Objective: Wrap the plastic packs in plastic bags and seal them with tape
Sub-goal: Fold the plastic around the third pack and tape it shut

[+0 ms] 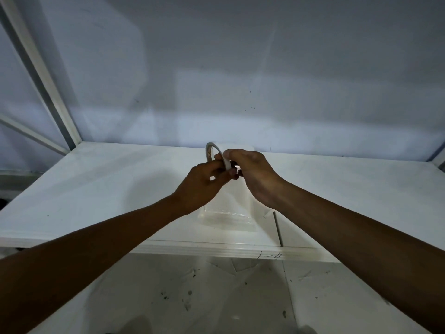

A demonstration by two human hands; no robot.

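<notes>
A thin white tape roll [215, 151] is held up above the white table [96, 189], both hands meeting on it. My left hand [204, 183] grips the roll's lower rim with curled fingers. My right hand [250, 172] pinches the roll's near edge with thumb and fingertips. Under the hands lies a clear plastic bag with a pack inside [228, 213], flat on the table near its front edge. The bag's far part is hidden behind my hands.
A white wall [240, 68] rises behind the table. A white frame post [41, 75] slants at the left. The table's front edge [216, 249] runs below the bag, with a speckled floor [216, 297] under it.
</notes>
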